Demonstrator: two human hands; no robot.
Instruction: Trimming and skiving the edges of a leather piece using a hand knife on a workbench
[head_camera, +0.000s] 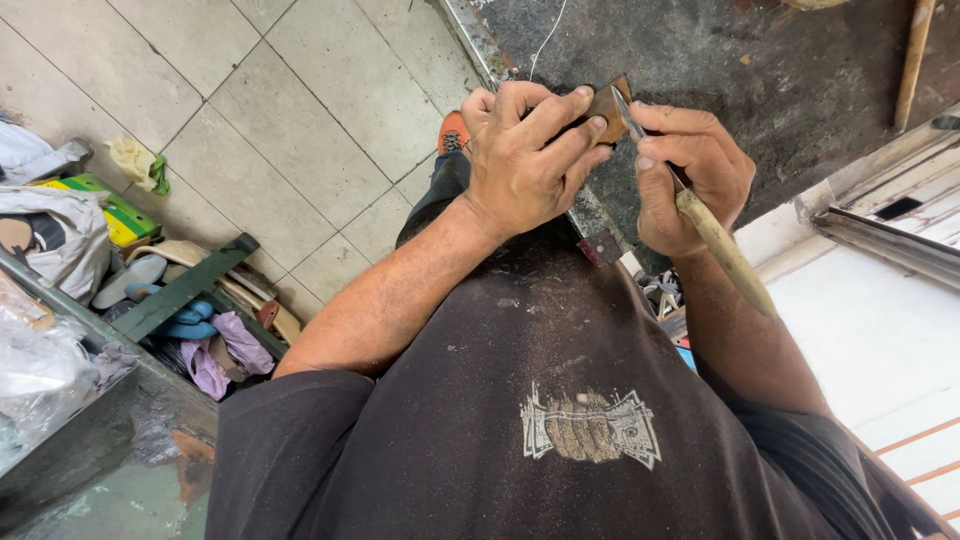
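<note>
My left hand (525, 150) is closed around a small brown piece (606, 103), flat and leather-like, held up in front of my chest. My right hand (695, 170) grips a knife with a pale wooden handle (722, 250); its thin metal blade (630, 115) lies against the edge of the brown piece. Most of the piece is hidden under my left fingers. Both hands touch each other above the dark, stained work surface (720, 60).
A tiled floor (290, 110) lies to the left, with an orange shoe (452, 133) on it. Shoes, sandals and cloth are heaped around a green frame (185, 290) at the lower left. A wooden stick (912, 60) leans at top right. Small metal tools (658, 292) sit below my right hand.
</note>
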